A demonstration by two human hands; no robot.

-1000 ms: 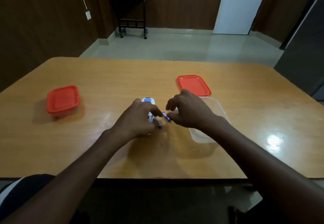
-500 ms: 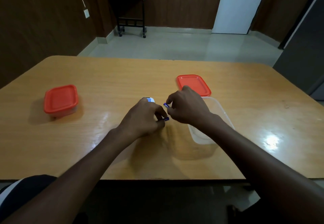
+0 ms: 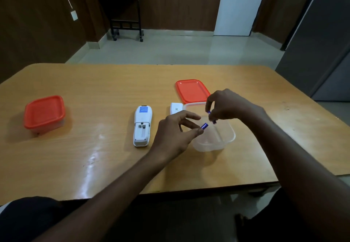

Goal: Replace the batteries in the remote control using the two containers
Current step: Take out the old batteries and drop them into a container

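Note:
A white remote control (image 3: 142, 126) lies face down mid-table, its battery bay uncovered and empty. Its white battery cover (image 3: 176, 108) lies just to the right. My left hand (image 3: 175, 135) pinches a purple battery (image 3: 204, 126) at the left rim of the open clear container (image 3: 226, 139). My right hand (image 3: 230, 105) holds a second purple battery (image 3: 211, 117) upright above that container. The container's orange lid (image 3: 192, 90) lies flat behind it. A second container, shut with an orange lid (image 3: 44, 112), stands at the far left.
The wooden table (image 3: 94, 156) ends close to my body along its near edge. Beyond it are a tiled floor, a dark side table (image 3: 126, 14) against the wall and a white door (image 3: 240, 5).
Both hands lifted off the remote and moved right, each carrying a purple battery to the open clear container. The remote now lies uncovered with an empty bay.

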